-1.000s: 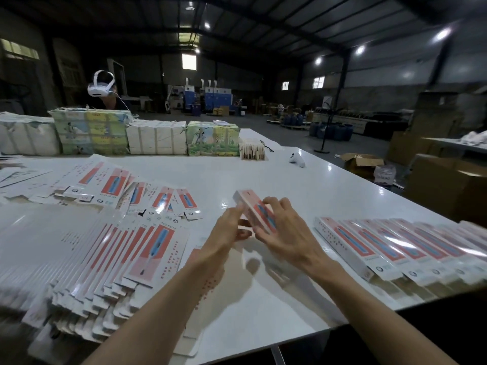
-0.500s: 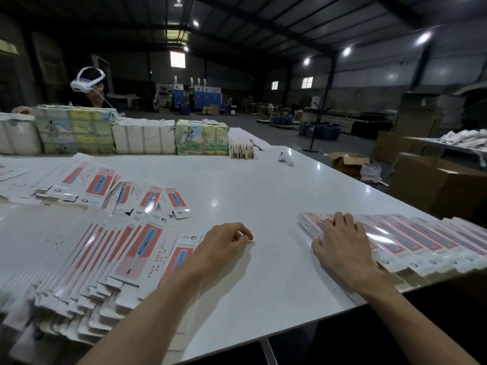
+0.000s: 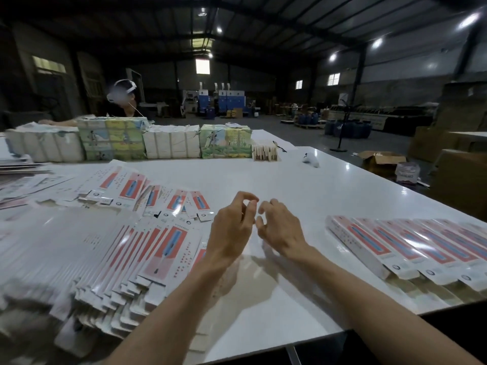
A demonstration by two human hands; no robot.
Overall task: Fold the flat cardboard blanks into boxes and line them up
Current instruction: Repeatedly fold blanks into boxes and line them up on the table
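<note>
Flat cardboard blanks [image 3: 158,254], white with a red panel and a blue pen-like picture, lie fanned in a thick overlapping stack at the lower left of the frame. More blanks [image 3: 174,201] are scattered loosely just above that stack. At the right, the folded boxes [image 3: 395,246] lie side by side in a slanted row, touching one another, near the surface's right edge.

Between the two groups, at the centre of the frame, my left hand [image 3: 232,227] and my right hand [image 3: 282,230] hover close together above the white surface [image 3: 290,180]. Both have loosely curled fingers and both are empty.

Along the far edge of the surface stand wrapped bundles [image 3: 171,144], some white and some with printed pictures, beside a small stack of tan cards [image 3: 264,152]. A small white object [image 3: 311,160] lies further right.

On the floor at the middle right sits an open brown carton [image 3: 379,160]; I cannot tell what is in it. Another person [image 3: 123,98] wearing a headset stands at the upper left, behind the bundles.

Half a second ago my right hand lay flat on the leftmost box and my left hand rested by the blanks. Now both are raised and brought together.
</note>
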